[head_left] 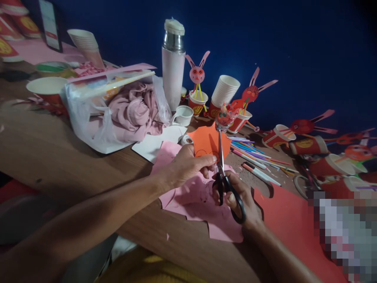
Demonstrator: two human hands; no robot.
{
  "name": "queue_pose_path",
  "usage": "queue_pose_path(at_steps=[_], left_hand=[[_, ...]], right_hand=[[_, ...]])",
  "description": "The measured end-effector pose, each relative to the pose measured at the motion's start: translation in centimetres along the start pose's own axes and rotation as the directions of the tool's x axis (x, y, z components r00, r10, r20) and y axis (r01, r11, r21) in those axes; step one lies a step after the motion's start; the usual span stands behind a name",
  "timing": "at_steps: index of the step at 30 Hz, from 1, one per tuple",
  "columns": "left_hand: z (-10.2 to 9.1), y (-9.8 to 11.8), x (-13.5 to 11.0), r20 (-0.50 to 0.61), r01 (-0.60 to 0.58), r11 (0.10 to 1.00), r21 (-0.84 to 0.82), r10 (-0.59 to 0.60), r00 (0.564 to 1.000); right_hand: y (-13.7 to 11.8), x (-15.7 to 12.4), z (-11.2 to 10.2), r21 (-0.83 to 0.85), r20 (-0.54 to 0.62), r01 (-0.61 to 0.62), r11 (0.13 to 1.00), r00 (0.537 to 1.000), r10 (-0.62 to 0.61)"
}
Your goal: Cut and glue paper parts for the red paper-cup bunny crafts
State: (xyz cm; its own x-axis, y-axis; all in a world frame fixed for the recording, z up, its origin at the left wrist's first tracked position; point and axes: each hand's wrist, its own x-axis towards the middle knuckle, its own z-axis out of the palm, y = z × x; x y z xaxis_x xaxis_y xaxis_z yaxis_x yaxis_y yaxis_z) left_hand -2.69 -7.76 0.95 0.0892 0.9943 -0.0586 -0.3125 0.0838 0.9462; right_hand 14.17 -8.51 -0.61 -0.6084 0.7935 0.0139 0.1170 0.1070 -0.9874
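Note:
Between the thumb and fingers of my left hand (188, 163) is a piece of orange paper (204, 137) with rounded pencil outlines drawn near its lower edge. My right hand (240, 196) is closed around the black handles of a pair of scissors (221, 157). Their blades point up and away from me, against the right part of the orange paper. Beneath both hands lie cut sheets of pink paper (197, 204). A roll of white tape (186, 139) sits just beyond my left hand.
A plastic bag (91, 125) with pink cloth stands left, by a white flask (173, 74). Paper cups with rabbit figures (196, 74) line the wall. Colored sticks (253, 151) and markers (260, 173) lie right, near red paper (291, 224). A small white cup (183, 116) stands mid-table.

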Motion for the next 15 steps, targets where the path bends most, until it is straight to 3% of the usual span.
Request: queue_pose_path(at_steps=[5,15], left_hand=[[-0.21,0.16,-0.03,0.031,0.054,0.998,-0.038,-0.053,0.998],[-0.52,0.22,0.06,0.056,0.016,1.000,0.019,-0.017,0.998]], right_hand=[[0.20,-0.17,-0.07,0.015,0.016,0.001,1.000,1.000,-0.001],[0.79,-0.25,-0.40,0.075,0.027,-0.005,0.997,1.000,0.003]])
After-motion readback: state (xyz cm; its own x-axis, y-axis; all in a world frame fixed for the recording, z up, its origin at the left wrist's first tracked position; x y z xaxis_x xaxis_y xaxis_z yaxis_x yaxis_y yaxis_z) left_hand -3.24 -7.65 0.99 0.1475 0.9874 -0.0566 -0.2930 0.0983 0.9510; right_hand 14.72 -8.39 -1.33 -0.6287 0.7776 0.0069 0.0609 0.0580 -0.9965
